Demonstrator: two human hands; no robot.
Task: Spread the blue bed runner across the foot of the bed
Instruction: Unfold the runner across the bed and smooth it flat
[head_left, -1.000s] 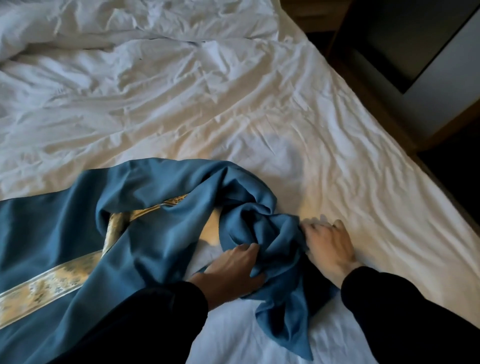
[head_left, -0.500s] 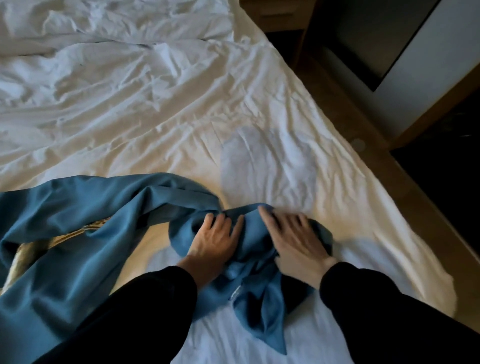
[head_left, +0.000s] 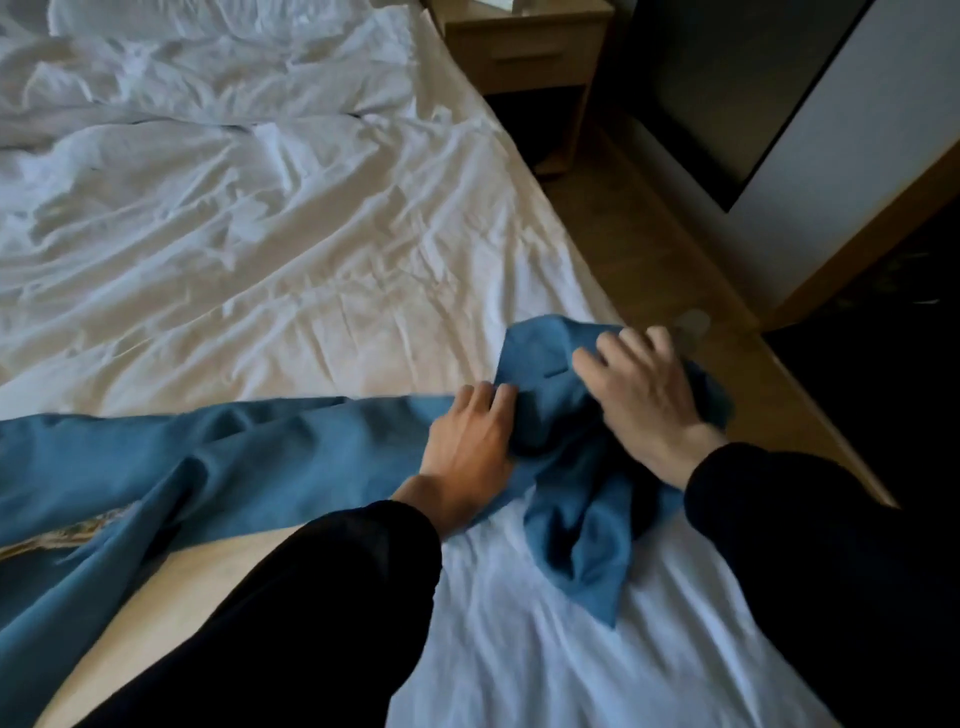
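While the right hand is lying with fingers spread and straight on the bunched end of the blue bed runner, it is pressing that wad right at the side edge of the bed, probably to carry the cloth out to the full width. The left hand is resting just inward of that edge, its fingertips sinking into a fold. Whether they are pinching the cloth or only pinning it down, I cannot tell. It seems to be steadying the runner so the right hand can work the knot loose.

Away from the edge, the runner is trailing across the white sheet as a twisted, half-folded strip. Its gold band is showing only at the far end. Near the edge, a loose corner is pointing back toward the person. Beyond the edge a wooden floor is showing, with a nightstand standing further up along it.
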